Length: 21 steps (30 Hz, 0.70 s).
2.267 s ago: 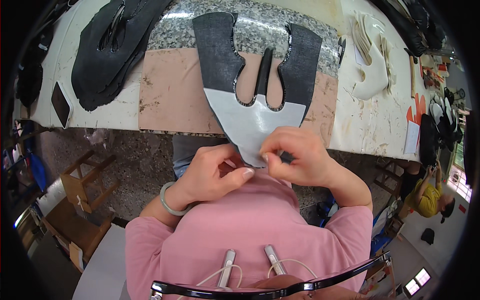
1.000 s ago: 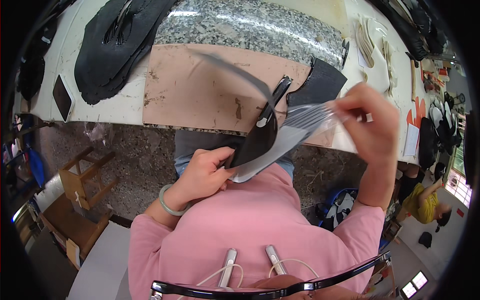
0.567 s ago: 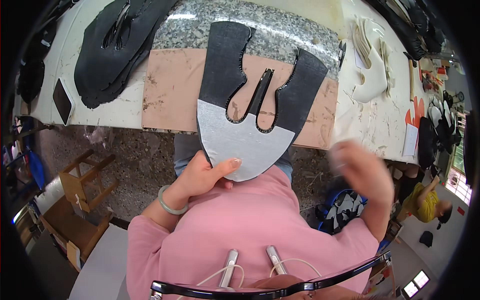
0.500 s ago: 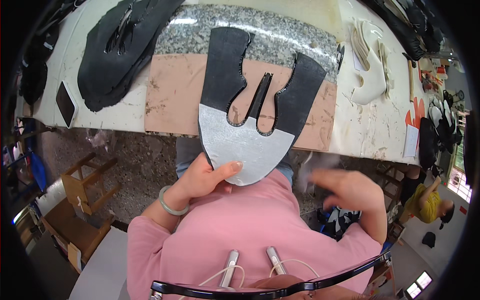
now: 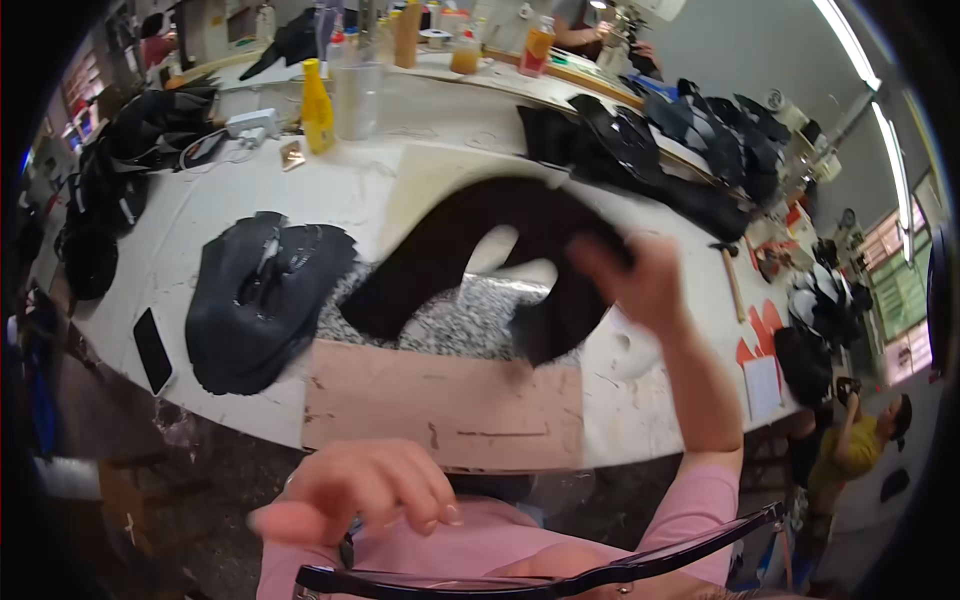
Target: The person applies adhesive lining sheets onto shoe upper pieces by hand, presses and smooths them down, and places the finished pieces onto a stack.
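In the head view, the black cut piece (image 5: 425, 258) had left the left hand (image 5: 378, 488), now half-curled and seemingly empty, for the right hand (image 5: 645, 282), whose blurred fingers gripped its right side over the granite slab (image 5: 400, 322). The work had apparently turned from two-handed handling to one-handed carrying.

Long white tube lights (image 5: 848, 42) glow at upper right, and the speckled grey granite slab (image 5: 455, 320) carries a pale sheen. The black curved sheet piece (image 5: 548, 212) and bare right hand (image 5: 645, 280) are blurred; fisheye distortion bows the white tabletop (image 5: 640, 415).
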Available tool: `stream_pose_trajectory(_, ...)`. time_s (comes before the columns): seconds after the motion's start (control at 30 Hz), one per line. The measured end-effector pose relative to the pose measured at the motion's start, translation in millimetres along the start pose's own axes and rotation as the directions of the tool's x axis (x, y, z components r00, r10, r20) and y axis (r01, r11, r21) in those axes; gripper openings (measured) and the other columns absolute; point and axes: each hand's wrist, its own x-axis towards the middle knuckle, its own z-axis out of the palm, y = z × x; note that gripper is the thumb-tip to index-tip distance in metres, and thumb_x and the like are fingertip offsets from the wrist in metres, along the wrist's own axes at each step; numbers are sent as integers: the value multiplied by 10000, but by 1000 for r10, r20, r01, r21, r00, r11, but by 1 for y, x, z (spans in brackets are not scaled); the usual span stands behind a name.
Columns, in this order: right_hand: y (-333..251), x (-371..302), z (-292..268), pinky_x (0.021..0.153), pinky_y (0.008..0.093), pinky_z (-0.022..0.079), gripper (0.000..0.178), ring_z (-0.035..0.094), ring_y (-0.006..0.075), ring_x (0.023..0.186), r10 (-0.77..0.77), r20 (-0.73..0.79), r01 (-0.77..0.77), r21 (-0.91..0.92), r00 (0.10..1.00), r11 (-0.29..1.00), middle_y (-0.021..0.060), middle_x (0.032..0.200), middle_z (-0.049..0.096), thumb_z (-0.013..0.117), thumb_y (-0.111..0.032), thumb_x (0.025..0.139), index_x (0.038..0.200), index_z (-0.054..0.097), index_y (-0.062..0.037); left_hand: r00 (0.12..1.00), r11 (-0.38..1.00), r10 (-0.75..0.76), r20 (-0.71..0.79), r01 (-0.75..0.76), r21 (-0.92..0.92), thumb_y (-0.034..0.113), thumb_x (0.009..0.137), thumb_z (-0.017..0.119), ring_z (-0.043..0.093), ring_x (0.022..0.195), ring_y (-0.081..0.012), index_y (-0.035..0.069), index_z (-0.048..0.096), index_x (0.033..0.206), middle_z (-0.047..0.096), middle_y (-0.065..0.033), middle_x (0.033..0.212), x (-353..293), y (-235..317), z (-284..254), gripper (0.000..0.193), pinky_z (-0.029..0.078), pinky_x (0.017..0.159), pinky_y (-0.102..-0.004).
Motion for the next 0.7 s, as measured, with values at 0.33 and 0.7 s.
stream_pose_trajectory(0.33,285,158,-58,399,257,420,631,625,167,547,823,-334,-616,547,460,567,51,693,581,786,-538,750,1001,613,15,827,943,288,-482,-332,-6,521,1030,264,461,671,-228,110,345,752,388,-37,735,64,9,44,502,441,716,-491)
stream_pose_trajectory(0.7,157,-30,59,584,253,503,428,642,138,648,607,354,-695,482,712,534,105,1002,673,501,-376,1010,1220,538,-5,694,754,567,-443,-654,-60,617,996,287,553,599,-325,50,437,582,573,-178,675,48,-3,20,718,391,541,-452)
